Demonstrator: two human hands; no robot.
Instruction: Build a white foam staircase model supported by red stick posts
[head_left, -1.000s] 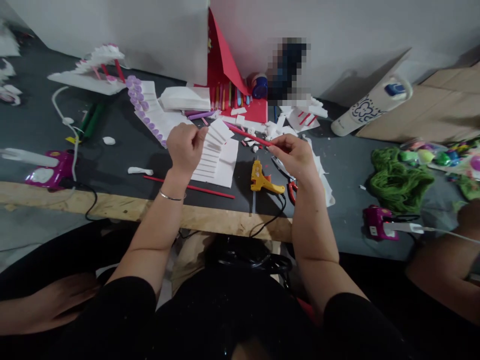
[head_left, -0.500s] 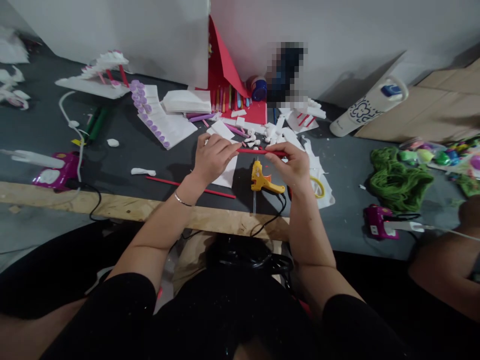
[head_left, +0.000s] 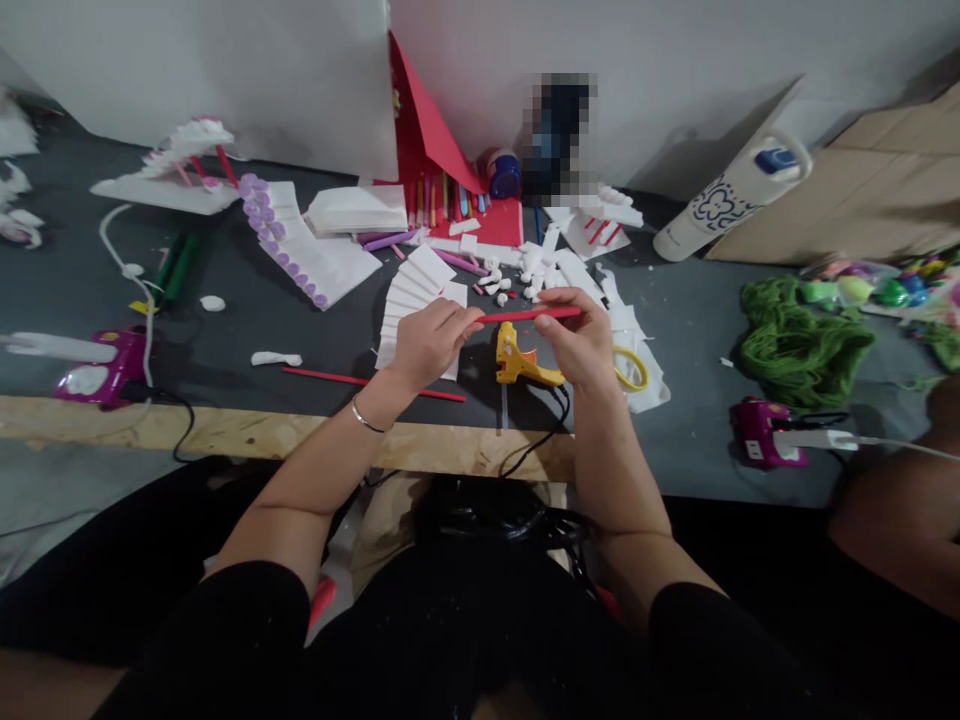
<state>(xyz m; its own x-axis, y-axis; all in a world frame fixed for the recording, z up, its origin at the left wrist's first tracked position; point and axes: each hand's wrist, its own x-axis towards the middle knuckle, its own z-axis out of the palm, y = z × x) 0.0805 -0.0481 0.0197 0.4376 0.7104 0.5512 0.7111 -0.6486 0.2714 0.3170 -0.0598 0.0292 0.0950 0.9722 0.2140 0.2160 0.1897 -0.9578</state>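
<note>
A thin red stick (head_left: 517, 315) is held level between both hands, above the grey table. My left hand (head_left: 431, 340) pinches its left end, with the fingers closed. Around its right end are the thumb and fingers of my right hand (head_left: 577, 330). Just below the stick lies a yellow glue gun (head_left: 525, 362), its nozzle end close under the stick. Stepped white strips (head_left: 409, 290) lie partly behind my left hand. Another long red stick (head_left: 337, 377) rests on the table at the left, near a small white piece (head_left: 275, 358).
Small white pieces (head_left: 536, 262) lie beyond my hands. Yellow tape (head_left: 631, 370) is right of my right hand. Farther right are a white bottle (head_left: 720, 205), green yarn (head_left: 802, 345) and a purple power socket (head_left: 765, 432). Another person's arm (head_left: 900, 520) is at the right edge.
My left hand has moved slightly down and right in the view, uncovering more of the white strips. The stick now shows its right end above my right thumb. The whole view has shifted slightly.
</note>
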